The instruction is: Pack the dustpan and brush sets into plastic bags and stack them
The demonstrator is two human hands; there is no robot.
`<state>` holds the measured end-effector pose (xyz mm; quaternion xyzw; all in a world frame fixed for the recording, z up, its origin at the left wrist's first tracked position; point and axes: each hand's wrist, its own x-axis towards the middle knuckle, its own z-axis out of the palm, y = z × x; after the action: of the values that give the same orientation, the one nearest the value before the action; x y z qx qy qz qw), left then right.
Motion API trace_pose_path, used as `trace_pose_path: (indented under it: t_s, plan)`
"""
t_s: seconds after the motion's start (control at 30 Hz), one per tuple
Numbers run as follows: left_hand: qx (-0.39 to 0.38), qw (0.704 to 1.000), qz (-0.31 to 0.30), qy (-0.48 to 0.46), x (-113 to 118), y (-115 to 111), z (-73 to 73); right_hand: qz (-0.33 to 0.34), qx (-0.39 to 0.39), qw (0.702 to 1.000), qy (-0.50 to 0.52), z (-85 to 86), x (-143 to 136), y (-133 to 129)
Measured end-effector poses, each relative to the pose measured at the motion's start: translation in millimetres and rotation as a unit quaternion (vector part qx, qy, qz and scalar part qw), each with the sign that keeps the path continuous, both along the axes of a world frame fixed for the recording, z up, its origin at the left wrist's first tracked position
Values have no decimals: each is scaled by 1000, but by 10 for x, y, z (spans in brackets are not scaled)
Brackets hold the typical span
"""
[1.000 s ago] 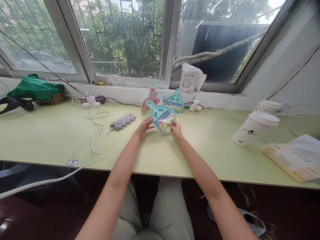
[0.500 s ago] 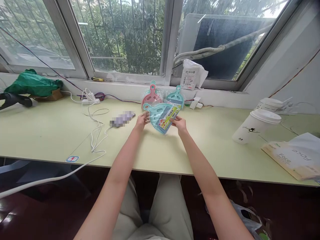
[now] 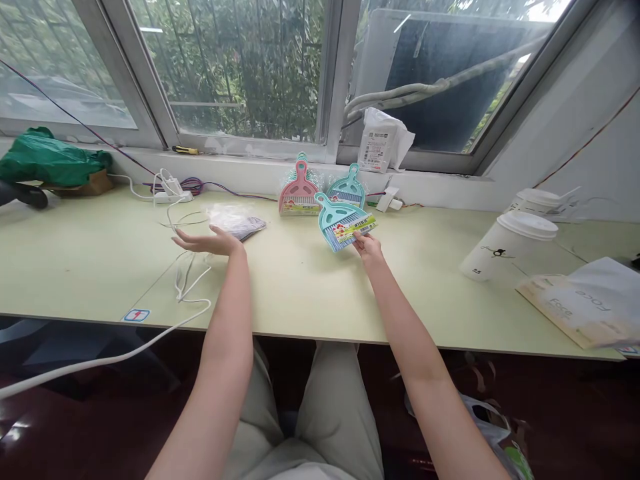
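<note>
Head view: the right hand (image 3: 369, 247) has its grip on the labelled turquoise dustpan set (image 3: 334, 215), over the worktop (image 3: 305, 300); the left hand (image 3: 209, 243) looks released beside clear film (image 3: 225, 215). Laying wrapping aside seems underway; next calls for steadying the set.

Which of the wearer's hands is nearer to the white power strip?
Left. The left hand is on the near side of the power strip, slightly right of it, not touching. The right hand is much farther right, holding the teal dustpan.
</note>
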<state>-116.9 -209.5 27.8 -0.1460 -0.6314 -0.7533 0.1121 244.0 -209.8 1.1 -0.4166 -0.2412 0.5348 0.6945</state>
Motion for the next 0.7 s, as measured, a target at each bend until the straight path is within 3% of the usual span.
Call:
trace_pose_path:
  t_s: [0.07, 0.1, 0.17, 0.2, 0.27, 0.3, 0.33, 0.37, 0.43, 0.53, 0.7]
  plan:
    - [-13, 996, 38, 82, 125, -46, 63, 9, -1, 1000, 3, 1, -36, -4]
    - [-14, 993, 1, 118, 207, -39, 91, 14, 2, 1000, 5, 1, -56, -9]
    - [-13, 970, -188, 155, 428, 25, 115, 22, 17, 1000, 9, 0, -107, -20]
    - [-20, 936, -324, 136, 566, 72, 103, 26, 28, 999, 10, -3, -137, -27]
    - [-51, 820, -569, 34, 875, 167, 25, 39, 49, 998, 2, -12, -207, -41]
    - [-64, 752, -655, -10, 1027, 206, -34, 51, 57, 997, -9, -16, -243, -47]
    - [-82, 709, -699, -50, 1162, 235, -100, 69, 63, 995, -25, -20, -277, -53]
    - [-100, 683, -720, -74, 1272, 255, -165, 85, 63, 993, -48, -21, -305, -57]
    - [-120, 677, -717, -118, 1393, 273, -273, 108, 37, 986, -120, -18, -332, -58]
    - [-122, 709, -679, -145, 1348, 291, -343, 104, -26, 972, -211, 1, -255, -34]
    - [-107, 764, -626, -115, 1137, 382, -355, -41, -85, 980, -178, 24, 130, 45]
